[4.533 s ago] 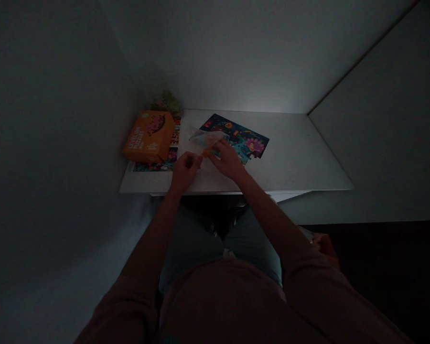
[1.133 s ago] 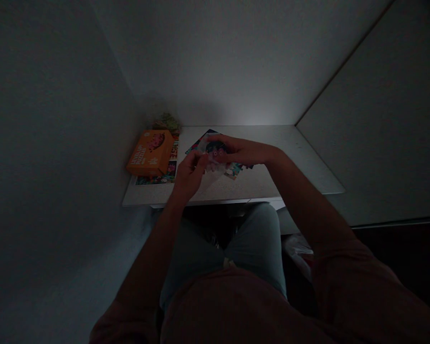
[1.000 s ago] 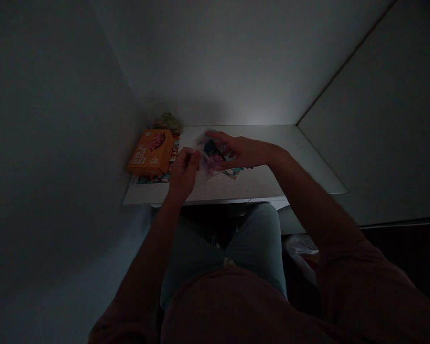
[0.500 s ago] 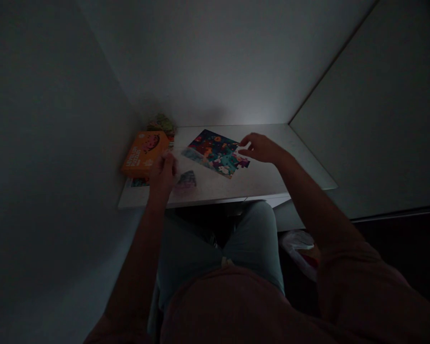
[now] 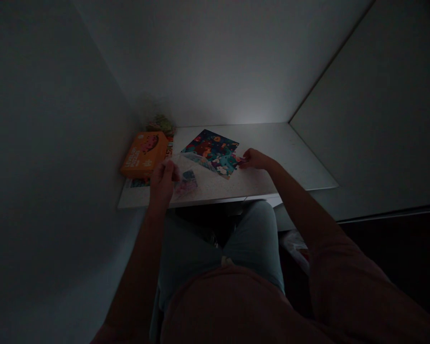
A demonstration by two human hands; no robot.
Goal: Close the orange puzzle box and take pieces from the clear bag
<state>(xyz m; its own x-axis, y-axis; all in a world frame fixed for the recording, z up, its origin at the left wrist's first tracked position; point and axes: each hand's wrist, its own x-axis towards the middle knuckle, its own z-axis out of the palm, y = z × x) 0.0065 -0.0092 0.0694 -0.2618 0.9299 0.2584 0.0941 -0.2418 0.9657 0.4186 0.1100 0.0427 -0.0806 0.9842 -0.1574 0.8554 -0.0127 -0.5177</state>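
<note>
A clear plastic bag (image 5: 189, 168) is hanging from the left hand (image 5: 162, 181), whose fingers are closing around its upper part above the counter, and a small clump of colourful puzzle pieces (image 5: 186, 184) is sitting in its lower end. The right hand (image 5: 256, 160) is reaching the ragged right edge of a dark, colourful jigsaw puzzle (image 5: 211, 150) lying flat on the counter (image 5: 272, 177). Its fingertips are drawn together there, though the dim light hides whether they are pinching a piece. The hands are well apart. Most of the picture is lying joined, while the bagged pieces are waiting loose. Beyond, an orange box (image 5: 139, 154) is resting on a printed sheet (image 5: 139, 182)
</note>
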